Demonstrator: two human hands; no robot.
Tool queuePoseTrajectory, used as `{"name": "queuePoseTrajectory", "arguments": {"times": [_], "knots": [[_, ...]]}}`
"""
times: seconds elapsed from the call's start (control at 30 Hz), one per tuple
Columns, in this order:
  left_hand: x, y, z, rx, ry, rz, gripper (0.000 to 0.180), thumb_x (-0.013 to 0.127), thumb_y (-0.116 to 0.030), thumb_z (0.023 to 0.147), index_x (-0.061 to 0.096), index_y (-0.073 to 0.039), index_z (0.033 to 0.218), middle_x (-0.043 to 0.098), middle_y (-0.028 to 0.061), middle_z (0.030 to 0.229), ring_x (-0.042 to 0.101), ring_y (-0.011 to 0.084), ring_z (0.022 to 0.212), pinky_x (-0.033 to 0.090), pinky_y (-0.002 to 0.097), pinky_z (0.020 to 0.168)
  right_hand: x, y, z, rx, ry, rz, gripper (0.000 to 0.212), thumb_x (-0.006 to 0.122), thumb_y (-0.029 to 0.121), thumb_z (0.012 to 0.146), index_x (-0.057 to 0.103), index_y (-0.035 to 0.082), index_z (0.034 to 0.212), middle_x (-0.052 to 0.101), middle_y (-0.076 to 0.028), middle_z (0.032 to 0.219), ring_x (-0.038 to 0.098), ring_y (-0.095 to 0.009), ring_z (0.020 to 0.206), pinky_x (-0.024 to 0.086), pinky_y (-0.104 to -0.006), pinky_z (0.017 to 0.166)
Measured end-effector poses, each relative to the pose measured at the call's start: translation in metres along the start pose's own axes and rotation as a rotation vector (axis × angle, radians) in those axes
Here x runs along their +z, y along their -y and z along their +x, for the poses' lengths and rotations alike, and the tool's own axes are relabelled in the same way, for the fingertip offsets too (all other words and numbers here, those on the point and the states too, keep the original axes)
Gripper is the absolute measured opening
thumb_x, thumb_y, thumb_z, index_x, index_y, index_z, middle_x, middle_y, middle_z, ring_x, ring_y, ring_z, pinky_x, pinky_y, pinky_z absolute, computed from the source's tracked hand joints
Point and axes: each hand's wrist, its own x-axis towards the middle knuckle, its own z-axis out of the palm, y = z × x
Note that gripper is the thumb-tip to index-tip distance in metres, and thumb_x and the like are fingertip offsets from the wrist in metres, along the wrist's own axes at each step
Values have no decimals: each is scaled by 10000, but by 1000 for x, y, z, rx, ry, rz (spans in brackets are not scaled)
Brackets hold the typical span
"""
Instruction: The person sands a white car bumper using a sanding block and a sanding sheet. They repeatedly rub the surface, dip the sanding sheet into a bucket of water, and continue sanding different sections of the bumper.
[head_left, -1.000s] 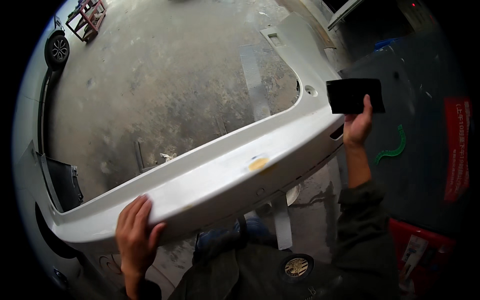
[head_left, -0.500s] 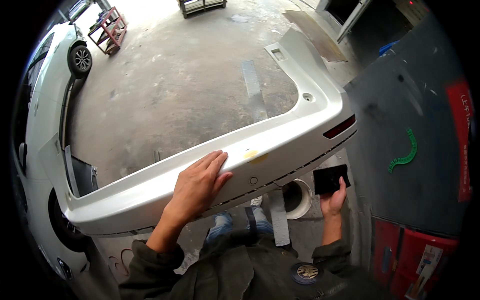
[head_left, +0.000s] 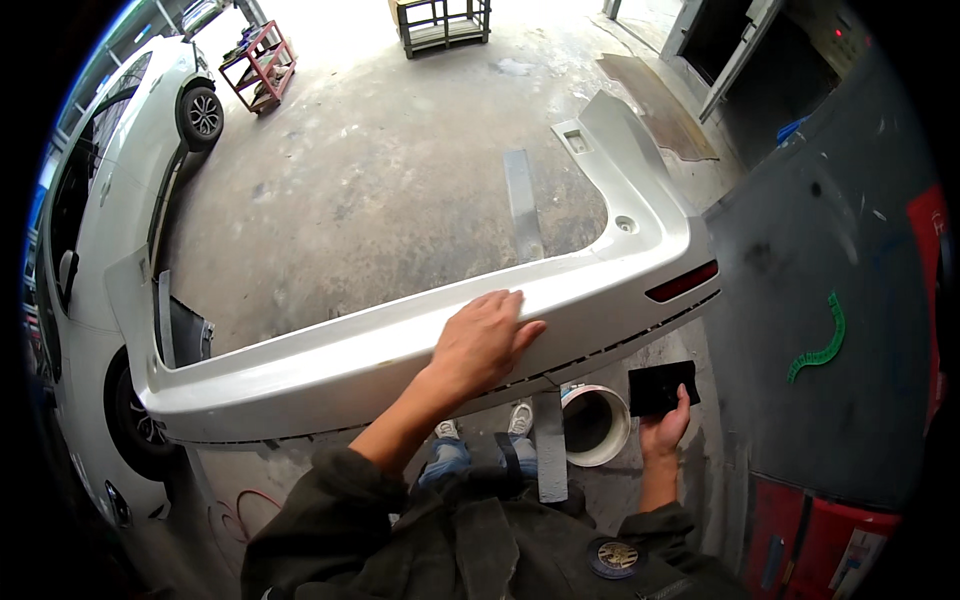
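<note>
A white car bumper (head_left: 330, 375) stretches across the view in front of me, with a dark red reflector (head_left: 682, 281) near its right end. My left hand (head_left: 485, 338) lies on the bumper's upper edge right of its middle, fingers extended flat and nothing visible in the grasp. The surface beneath the palm is hidden. Lower right, beside the bumper, my right hand (head_left: 668, 425) grips a black rectangular sheet (head_left: 655, 390) by its lower edge, the thumb on top. That sheet is held apart from the bumper.
Below the bumper a white bucket (head_left: 618, 440) stands on the floor beside a grey strip-like support (head_left: 550, 450). A white car (head_left: 105, 240) is parked at left. To the right is a dark surface (head_left: 770, 290) bearing a green curved strip (head_left: 825, 345). A red cart (head_left: 262, 65) stands far off.
My left hand has slid right along the bumper, over where a yellowish patch showed. My right hand still holds the black sheet. The whole view has shifted slightly.
</note>
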Motion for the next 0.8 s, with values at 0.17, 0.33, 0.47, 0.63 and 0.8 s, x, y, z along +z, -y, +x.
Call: {"name": "queuePoseTrajectory", "arguments": {"times": [0.17, 0.33, 0.47, 0.63, 0.8], "knots": [[1, -13, 12, -63, 39, -48, 481, 538, -401, 1085, 620, 41, 1255, 692, 235, 1210, 666, 389, 1161, 538, 466, 1005, 1, -9, 5, 143, 73, 14, 458, 556, 421, 1033, 690, 73, 1298, 743, -71, 1232, 707, -267, 1114, 552, -412, 990], [5, -4, -3, -55, -65, 14, 455, 602, -410, 1038, 644, 13, 1204, 706, 196, 1161, 670, 340, 1160, 545, 427, 989, 5, -14, 37, 232, 379, 132, 459, 525, 401, 1049, 640, 122, 1396, 699, -78, 1349, 651, -272, 1231, 506, -445, 1035], [11, 8, -20, -24, -165, 25, 474, 620, -394, 1028, 637, 29, 1241, 708, 178, 1169, 665, 339, 1165, 539, 411, 1001, 27, -17, 52, 247, 439, 202, 431, 469, 332, 1080, 650, 92, 1389, 698, -75, 1366, 651, -267, 1242, 505, -439, 1089], [-6, 9, -49, -50, -207, 72, 489, 648, -366, 1009, 628, 47, 1270, 690, 177, 1216, 656, 324, 1174, 526, 401, 1021, 18, -17, 68, 267, 577, 230, 429, 448, 323, 1095, 659, 87, 1385, 694, -71, 1382, 657, -250, 1246, 513, -407, 1095], [-3, 9, -65, 14, -467, 176, 446, 648, -376, 1009, 654, 45, 1157, 691, 174, 1111, 663, 334, 1097, 530, 404, 981, 13, -17, 69, 263, 611, 199, 437, 418, 328, 1103, 669, 95, 1375, 700, -48, 1379, 659, -232, 1250, 521, -399, 1088]]}}
